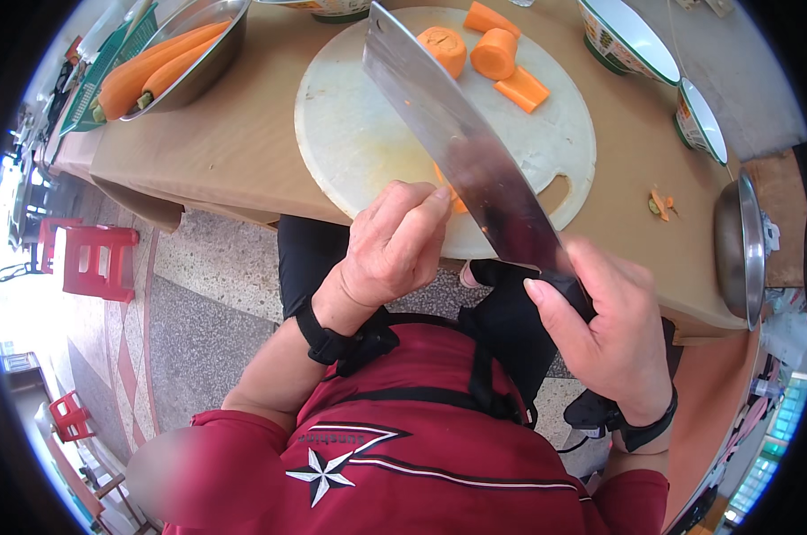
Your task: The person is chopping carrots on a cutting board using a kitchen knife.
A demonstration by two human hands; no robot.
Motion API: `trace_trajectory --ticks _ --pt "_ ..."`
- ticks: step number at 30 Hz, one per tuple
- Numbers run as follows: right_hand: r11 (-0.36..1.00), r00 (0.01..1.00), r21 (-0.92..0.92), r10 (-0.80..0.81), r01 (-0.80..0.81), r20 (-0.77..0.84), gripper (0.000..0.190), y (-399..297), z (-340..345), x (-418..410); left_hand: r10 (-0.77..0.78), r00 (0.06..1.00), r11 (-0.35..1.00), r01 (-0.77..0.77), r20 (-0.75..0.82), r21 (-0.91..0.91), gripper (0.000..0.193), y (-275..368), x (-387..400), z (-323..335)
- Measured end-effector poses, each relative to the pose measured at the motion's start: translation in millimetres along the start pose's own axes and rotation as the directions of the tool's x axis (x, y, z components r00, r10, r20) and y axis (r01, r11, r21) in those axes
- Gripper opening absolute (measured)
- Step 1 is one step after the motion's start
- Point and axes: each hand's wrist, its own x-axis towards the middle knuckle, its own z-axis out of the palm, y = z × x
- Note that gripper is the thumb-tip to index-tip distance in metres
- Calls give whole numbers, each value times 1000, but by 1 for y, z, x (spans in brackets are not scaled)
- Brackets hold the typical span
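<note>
My right hand (pixel 611 321) grips the dark handle of a cleaver (pixel 443 134), its broad steel blade slanting up and left over a round white cutting board (pixel 336 127). Curled fingers of my left hand (pixel 397 247) hover by the board's near edge, left of the blade. Thin orange carrot bits (pixel 458 200) show between those fingertips and the blade; whether the fingers hold any is hidden. Towards the board's far side lie a thick carrot chunk (pixel 443 52), a second round chunk (pixel 494 53), and two long cut carrot pieces (pixel 522 88), (pixel 492 19).
A steel bowl (pixel 223 73) at far left holds whole carrots (pixel 156 67), beside a green plastic basket (pixel 102 87). Green-rimmed bowls (pixel 634 43) and a steel basin (pixel 738 254) stand on the right. Carrot scraps (pixel 661 204) lie on the brown-covered table (pixel 243 160). Red stools (pixel 99 261) stand at left.
</note>
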Motion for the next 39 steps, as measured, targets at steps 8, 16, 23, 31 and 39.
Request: trace_trajectory --ticks 8,16,23,31,39 --pt "998 999 56 9 -8 -34 23 1 4 1 5 1000 1000 -5 -5 -3 30 -1 -1 1" --pt "999 1000 37 6 -5 -17 24 -2 7 3 19 1000 1000 -19 0 0 31 -1 -1 1" --pt "998 999 52 19 -17 -36 22 -2 8 1 26 1000 999 -26 -2 -18 30 -1 1 1" --pt "997 996 37 67 -69 55 18 -6 3 16 42 999 999 -42 12 21 30 -1 0 -1" --pt "998 999 46 51 -50 -18 16 2 12 19 37 999 999 -37 -11 24 30 -2 -1 1"
